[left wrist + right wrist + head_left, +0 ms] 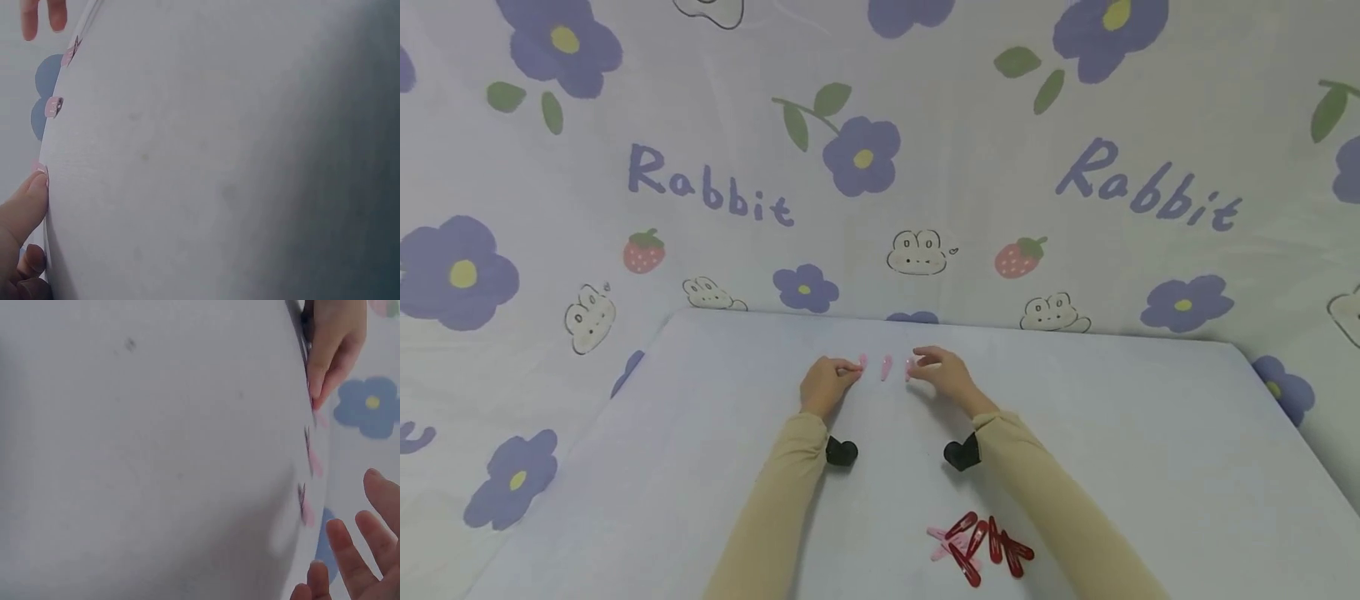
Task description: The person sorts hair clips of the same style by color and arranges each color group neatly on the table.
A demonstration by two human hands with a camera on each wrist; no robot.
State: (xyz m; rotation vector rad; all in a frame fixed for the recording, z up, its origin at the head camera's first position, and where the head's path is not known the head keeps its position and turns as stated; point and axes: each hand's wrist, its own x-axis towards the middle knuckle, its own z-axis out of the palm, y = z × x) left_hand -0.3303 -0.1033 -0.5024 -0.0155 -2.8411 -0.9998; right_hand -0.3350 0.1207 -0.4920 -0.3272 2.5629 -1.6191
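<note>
Three pink snap hair clips stand in a short row toward the table's far side. My left hand (826, 385) pinches the near end of the leftmost pink hair clip (862, 361) between thumb and finger; the right wrist view shows this pinch at the clip (321, 417). Beside it lies the middle clip (887, 367), touched by neither hand. At the rightmost clip (909, 364) is my right hand (947, 379), overlapping it in the head view. Seen from the right wrist, that hand (369, 556) has its fingers spread and apart from the clip (306, 509).
Near the front of the white table (685, 492), several dark red hair clips (995, 540) lie heaped over some pink ones (940, 535), close to my right forearm. Behind the table hangs a cloth (955, 175) printed with flowers and rabbits. Each wrist carries a black camera mount (842, 452).
</note>
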